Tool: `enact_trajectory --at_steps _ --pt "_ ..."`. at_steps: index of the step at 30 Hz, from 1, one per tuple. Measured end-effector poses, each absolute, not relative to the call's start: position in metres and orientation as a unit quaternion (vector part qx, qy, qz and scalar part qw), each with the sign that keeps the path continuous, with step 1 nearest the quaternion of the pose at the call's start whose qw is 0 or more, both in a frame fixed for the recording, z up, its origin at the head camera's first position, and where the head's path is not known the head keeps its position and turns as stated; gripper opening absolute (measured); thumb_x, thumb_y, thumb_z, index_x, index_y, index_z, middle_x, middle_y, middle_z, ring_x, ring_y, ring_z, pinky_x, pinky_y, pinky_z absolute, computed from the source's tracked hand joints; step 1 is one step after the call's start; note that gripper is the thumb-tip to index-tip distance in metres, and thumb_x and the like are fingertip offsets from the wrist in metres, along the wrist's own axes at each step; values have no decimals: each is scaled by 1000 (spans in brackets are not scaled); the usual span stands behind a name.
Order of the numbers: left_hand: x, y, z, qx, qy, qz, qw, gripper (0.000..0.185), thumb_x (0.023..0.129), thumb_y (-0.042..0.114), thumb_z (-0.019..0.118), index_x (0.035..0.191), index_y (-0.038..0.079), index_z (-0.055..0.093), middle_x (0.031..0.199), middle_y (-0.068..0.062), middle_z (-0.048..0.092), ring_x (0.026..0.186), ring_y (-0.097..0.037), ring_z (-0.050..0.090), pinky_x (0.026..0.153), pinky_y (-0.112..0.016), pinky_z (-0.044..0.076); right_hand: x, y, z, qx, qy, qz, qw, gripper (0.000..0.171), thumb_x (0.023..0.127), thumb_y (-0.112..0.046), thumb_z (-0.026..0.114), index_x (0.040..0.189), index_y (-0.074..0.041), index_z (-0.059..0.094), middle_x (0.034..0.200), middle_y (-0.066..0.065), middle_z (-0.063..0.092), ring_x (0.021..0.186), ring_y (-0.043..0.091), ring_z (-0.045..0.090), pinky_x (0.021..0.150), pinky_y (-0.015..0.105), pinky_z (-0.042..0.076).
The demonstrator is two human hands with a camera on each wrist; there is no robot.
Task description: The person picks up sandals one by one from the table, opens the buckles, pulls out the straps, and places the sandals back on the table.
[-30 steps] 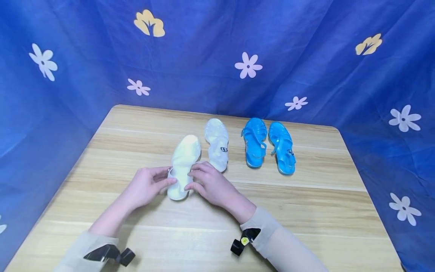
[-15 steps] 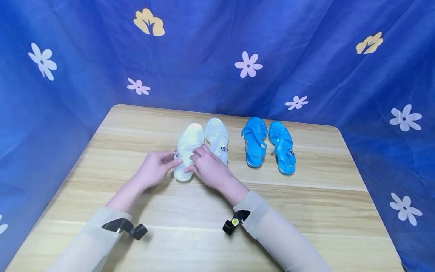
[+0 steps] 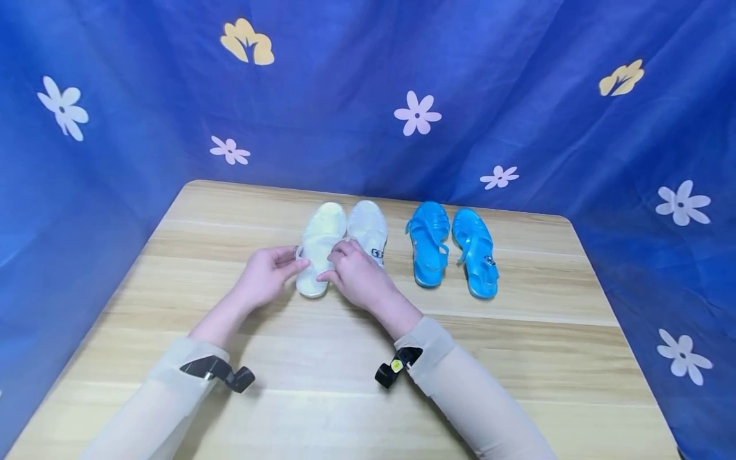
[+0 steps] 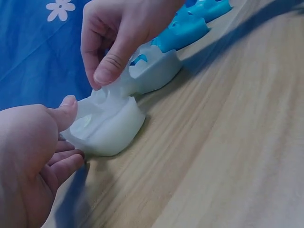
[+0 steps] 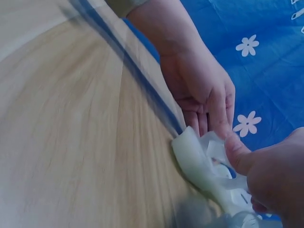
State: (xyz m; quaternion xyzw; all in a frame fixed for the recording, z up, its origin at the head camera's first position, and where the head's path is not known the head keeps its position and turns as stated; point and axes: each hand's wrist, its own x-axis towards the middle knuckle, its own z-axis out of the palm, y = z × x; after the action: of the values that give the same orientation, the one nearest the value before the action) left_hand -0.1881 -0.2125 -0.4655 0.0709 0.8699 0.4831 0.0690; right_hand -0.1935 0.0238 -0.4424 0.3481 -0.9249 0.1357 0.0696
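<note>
A pearly white sandal [image 3: 324,230] lies on the table between both hands, toe toward the curtain. At its left side, my left hand [image 3: 267,275] pinches the edge near the heel between thumb and fingers. From the right, my right hand [image 3: 362,275] pinches its strap near the middle; in the left wrist view the right thumb and fingertips meet on the white strap. Immediately to the right stands a second white sandal [image 3: 367,220] with a dark buckle, its heel hidden behind my right hand. The heel cup of the held sandal [image 4: 114,133] sits low on the wood.
Farther right on the wooden table [image 3: 546,358] stand two blue sandals, a left one [image 3: 429,246] and a right one [image 3: 476,249], toes also toward the back. A blue flowered curtain [image 3: 345,96] hangs behind the table's back edge.
Both hands have moved the white sandal away from me and slightly right, until it lies beside the second white one. The blue sandals have stayed put.
</note>
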Motion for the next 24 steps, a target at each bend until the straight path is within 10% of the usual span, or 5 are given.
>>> enact_trajectory --at_steps 14,24 --pt "-199 -207 -469 69 864 496 49 66 105 35 69 146 -14 50 143 -33 57 127 -44 63 103 -46 53 -196 9 -428 303 -950 72 37 47 103 -48 66 115 -5 77 112 7 67 110 23 57 111 33 47" --pt "-193 -203 -468 74 856 510 42 54 106 26 68 145 -10 55 145 -30 57 126 -42 64 101 -40 53 -192 19 -429 323 -943 77 39 47 108 -45 60 126 -4 72 132 12 66 128 28 58 117 39 41"
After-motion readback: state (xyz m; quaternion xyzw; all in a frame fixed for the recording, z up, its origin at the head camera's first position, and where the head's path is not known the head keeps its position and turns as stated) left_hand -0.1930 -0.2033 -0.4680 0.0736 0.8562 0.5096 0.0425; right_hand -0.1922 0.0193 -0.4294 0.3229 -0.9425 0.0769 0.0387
